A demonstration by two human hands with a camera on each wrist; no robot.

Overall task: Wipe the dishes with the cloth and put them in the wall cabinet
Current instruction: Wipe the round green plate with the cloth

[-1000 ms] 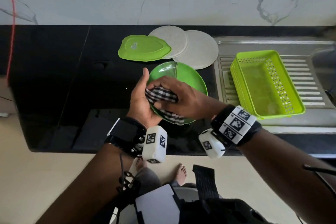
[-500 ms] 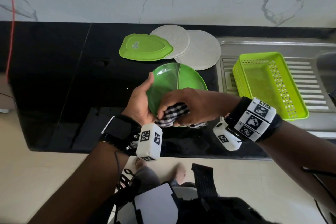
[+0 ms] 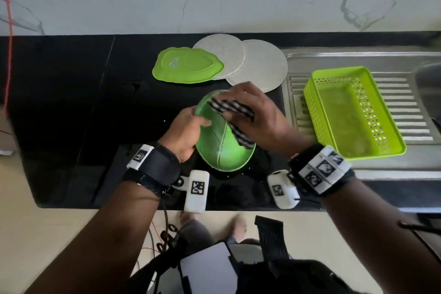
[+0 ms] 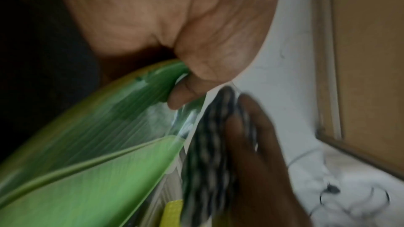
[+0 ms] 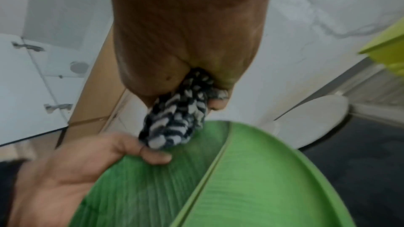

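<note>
- Left hand (image 3: 185, 132) is gripping the green plate (image 3: 223, 150) by its left rim, thumb lying over the inner face, holding it tilted above the front part of the black counter (image 3: 71, 102).
- Right hand (image 3: 260, 114) is clutching the checked cloth (image 3: 232, 112), fingers curled round it, pressing it against the plate's upper inside; the hand is blurring.
- Leaf plate (image 3: 188, 68) is lying near the counter's back edge, overlapping one of two white plates (image 3: 260, 67) just beside it.
- Lime basket (image 3: 353, 112) is sitting on the steel drainboard (image 3: 405, 112) at the right.
</note>
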